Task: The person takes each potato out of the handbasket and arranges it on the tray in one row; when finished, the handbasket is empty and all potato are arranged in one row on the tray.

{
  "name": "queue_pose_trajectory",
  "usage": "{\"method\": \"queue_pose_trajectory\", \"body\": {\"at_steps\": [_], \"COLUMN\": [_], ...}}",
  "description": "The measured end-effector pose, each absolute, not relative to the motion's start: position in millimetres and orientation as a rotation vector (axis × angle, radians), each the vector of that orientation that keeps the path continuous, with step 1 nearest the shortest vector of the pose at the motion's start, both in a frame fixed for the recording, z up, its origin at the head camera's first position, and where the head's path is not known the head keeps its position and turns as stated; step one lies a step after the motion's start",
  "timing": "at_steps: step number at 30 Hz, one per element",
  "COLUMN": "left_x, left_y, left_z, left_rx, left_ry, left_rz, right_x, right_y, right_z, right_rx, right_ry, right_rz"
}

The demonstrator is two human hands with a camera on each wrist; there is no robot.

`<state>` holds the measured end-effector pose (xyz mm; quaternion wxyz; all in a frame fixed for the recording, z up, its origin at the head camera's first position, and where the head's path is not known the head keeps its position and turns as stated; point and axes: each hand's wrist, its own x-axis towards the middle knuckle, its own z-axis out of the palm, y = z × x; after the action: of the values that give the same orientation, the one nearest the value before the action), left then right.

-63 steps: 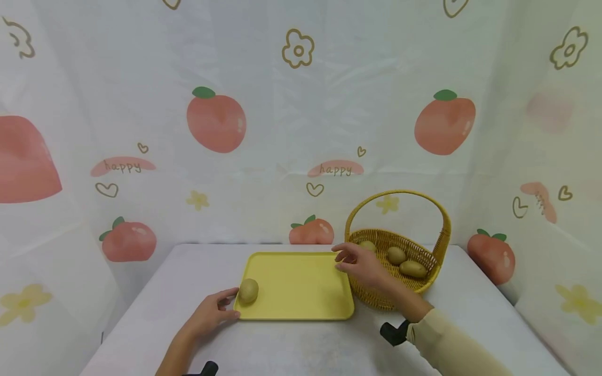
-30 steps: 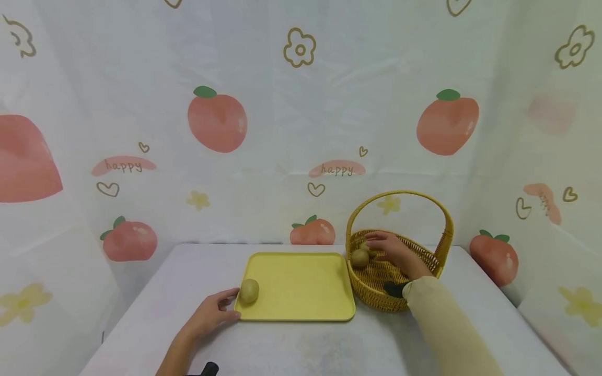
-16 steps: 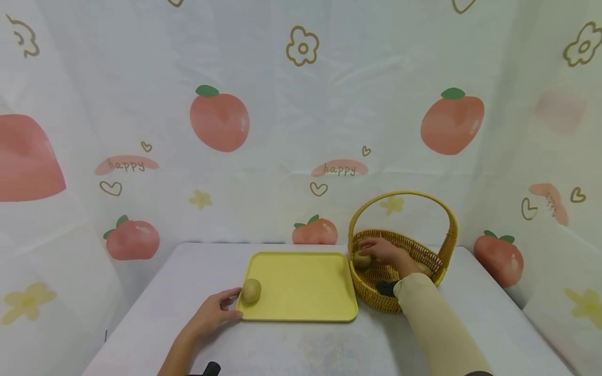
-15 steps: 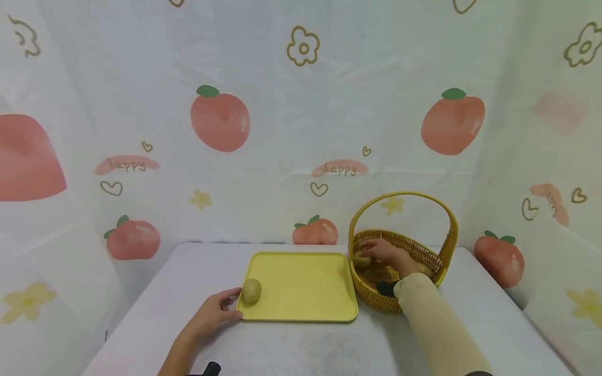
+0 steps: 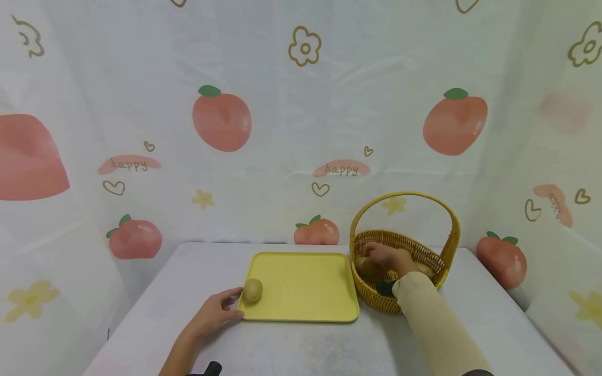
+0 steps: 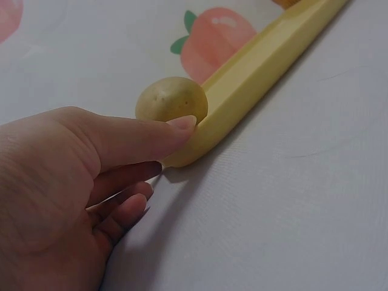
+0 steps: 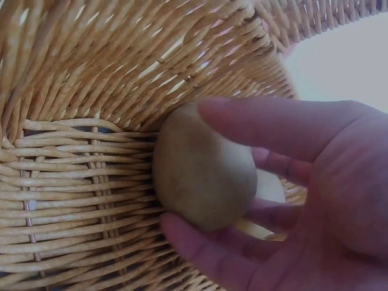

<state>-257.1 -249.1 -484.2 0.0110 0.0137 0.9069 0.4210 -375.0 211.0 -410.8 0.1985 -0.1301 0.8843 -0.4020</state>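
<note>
A yellow tray (image 5: 305, 287) lies on the table, with one potato (image 5: 253, 290) at its left end. At that end my left hand (image 5: 211, 315) touches the rim with thumb and index finger, the other fingers loosely bent. In the left wrist view the thumb tip overlaps the potato's lower edge. My right hand (image 5: 385, 257) is down inside the wicker basket (image 5: 371, 299), thumb and fingers round a potato (image 7: 206, 167) by the woven wall. Behind the held potato, partly hidden by my fingers, another pale potato (image 7: 271, 187) shows in the right wrist view.
The basket's tall arched handle (image 5: 405, 194) rises above my right hand. Another potato (image 5: 425, 269) lies at the basket's right side, next to my sleeve. A white table (image 5: 301, 350) carries everything, and a printed cloth (image 5: 263, 198) hangs behind and at both sides.
My right hand has moved from above the tray's right edge into the basket, over its potatoes, and then lower, curling round one. My left hand has stayed at the tray's left end.
</note>
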Motion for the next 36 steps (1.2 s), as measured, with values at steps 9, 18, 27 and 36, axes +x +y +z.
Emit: {"method": "queue_pose_trajectory", "body": {"at_steps": [9, 18, 27, 36], "left_x": [-260.1, -258.6, -256.5, -257.2], "left_y": [-247.8, -247.7, -248.6, -249.3], "left_z": [-488.7, -487.0, -484.4, -485.2], "left_rx": [0.04, 0.034, 0.062, 0.076], "left_ry": [2.829, 2.823, 2.835, 2.845], "left_rz": [1.316, 1.299, 1.315, 1.302], "right_x": [-372.0, -370.6, -362.8, -341.7], "right_y": [215.2, 219.3, 225.3, 225.6], "right_z": [-409.1, -405.8, -400.3, -385.6], "right_rx": [-0.311, -0.226, -0.425, -0.556], "right_ry": [2.409, 2.37, 2.32, 2.236], "right_rz": [-1.149, -1.34, -1.44, -1.497]}}
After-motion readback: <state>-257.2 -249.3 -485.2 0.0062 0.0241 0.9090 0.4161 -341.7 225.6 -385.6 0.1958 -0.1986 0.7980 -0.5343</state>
